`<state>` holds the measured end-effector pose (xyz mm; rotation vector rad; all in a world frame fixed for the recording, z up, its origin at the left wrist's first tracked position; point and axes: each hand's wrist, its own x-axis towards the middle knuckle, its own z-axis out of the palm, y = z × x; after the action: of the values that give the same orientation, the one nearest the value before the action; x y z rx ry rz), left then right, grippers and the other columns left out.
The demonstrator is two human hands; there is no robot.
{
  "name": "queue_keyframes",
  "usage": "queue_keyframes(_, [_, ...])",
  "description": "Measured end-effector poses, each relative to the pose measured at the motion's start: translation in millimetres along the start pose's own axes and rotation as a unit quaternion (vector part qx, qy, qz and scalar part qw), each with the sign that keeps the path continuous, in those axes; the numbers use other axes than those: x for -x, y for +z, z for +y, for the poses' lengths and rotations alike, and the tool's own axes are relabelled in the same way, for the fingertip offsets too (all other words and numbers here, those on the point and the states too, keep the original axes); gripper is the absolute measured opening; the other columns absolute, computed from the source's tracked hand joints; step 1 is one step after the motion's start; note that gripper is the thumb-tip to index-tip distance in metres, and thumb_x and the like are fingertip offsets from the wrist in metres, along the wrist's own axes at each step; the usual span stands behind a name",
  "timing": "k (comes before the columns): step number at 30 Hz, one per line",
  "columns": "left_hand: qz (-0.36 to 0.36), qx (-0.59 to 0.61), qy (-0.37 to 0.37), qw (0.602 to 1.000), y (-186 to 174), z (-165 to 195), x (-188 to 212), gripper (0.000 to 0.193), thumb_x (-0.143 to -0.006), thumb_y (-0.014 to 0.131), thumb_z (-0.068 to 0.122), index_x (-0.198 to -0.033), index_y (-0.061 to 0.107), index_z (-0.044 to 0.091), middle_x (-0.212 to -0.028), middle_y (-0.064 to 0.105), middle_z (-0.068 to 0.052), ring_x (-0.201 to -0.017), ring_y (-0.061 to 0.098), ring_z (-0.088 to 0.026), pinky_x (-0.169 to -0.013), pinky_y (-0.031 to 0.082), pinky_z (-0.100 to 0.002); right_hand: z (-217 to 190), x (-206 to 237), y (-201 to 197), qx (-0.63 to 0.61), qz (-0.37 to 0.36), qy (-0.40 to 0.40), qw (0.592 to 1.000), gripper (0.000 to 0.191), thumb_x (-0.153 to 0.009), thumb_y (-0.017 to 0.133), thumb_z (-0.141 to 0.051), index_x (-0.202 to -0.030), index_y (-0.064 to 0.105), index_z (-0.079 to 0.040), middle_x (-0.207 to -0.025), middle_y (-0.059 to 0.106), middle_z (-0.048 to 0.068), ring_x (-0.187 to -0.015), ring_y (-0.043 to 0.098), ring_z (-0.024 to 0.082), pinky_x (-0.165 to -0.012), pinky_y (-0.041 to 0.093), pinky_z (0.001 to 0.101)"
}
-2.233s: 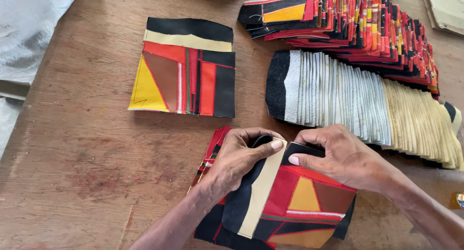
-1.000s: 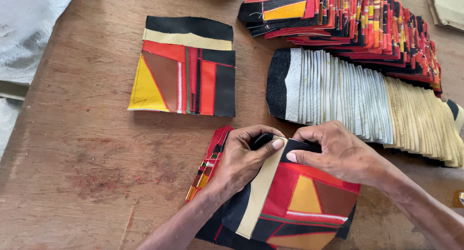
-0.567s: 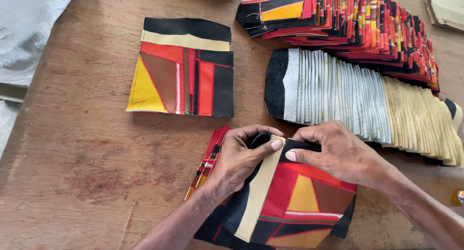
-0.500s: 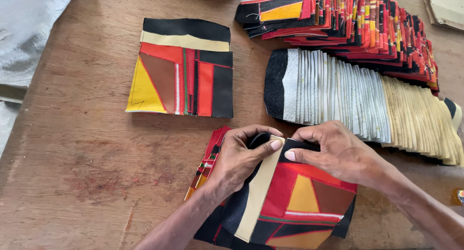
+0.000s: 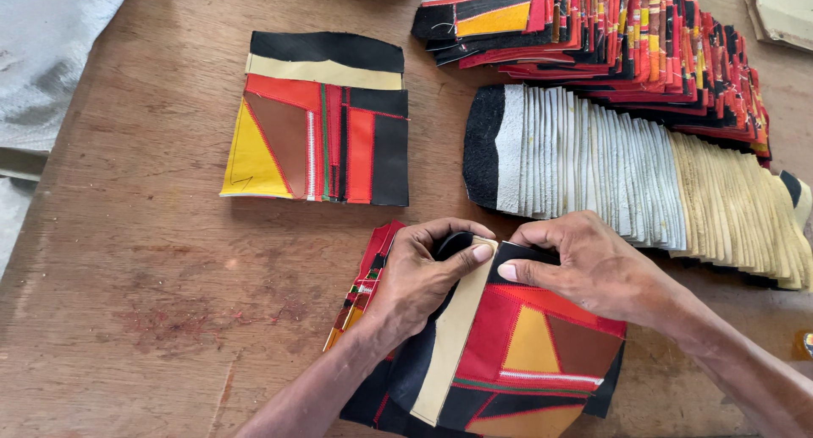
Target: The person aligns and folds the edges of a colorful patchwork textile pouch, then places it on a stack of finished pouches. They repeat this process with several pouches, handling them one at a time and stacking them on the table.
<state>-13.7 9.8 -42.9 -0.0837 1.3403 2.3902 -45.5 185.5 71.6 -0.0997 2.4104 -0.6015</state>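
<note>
Little has shifted since the earlier frames: both hands stay pressed on the same patchwork panel [image 5: 508, 353] at the lower centre of the frame, only the fingertips edging slightly along its top edge. The left hand [image 5: 419, 281] curls over the panel's upper left corner, thumb and fingers pinching the black fabric where a cream strip [image 5: 453, 336] runs down diagonally. The right hand [image 5: 593, 264] grips the top edge just beside it, thumb tip nearly meeting the left thumb. The panel is stitched from flat, smooth pieces in red, yellow, brown and black, with angular triangle and trapezoid shapes; it lies on a worn wooden table [image 5: 144, 311] with reddish stains. At upper centre-left lies a second flat panel [image 5: 326, 120], square, with a black band, a cream band and red, yellow and brown patches. Right of centre a fanned row of thin grey and cream strips [image 5: 644, 180] overlaps like shingles, rough-surfaced at its black end. Above it, at upper right, sits a stacked heap of colourful panels [image 5: 593, 23].
</note>
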Motion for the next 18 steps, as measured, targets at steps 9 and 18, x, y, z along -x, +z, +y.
queue_keyframes(9, [-0.003, -0.026, 0.022, 0.999, 1.2, -1.1, 0.3, 0.018, -0.089, 0.078, 0.011, -0.104, 0.076, 0.001, -0.091, 0.076, -0.004, -0.081, 0.068, -0.006, -0.072, 0.059, -0.023, -1.4, 0.7, -1.2, 0.032, 0.001, 0.013, 0.999, 0.030, -0.085, 0.078, -0.035, -0.103, 0.079, -0.012, -0.066, 0.078, 0.006, -0.060, 0.067, 0.010, -0.061, 0.056, 0.0331])
queue_keyframes(18, [-0.006, -0.035, 0.012, 0.999, 1.5, 0.8, 0.7, 0.020, -0.088, 0.079, 0.012, -0.104, 0.077, 0.001, -0.089, 0.076, -0.002, -0.079, 0.068, -0.006, -0.070, 0.059, -0.023, -3.1, 0.9, -1.2, 0.021, 0.001, 0.001, 1.000, 0.030, -0.084, 0.077, -0.036, -0.101, 0.078, -0.011, -0.065, 0.077, 0.005, -0.059, 0.065, 0.008, -0.058, 0.056, 0.0327])
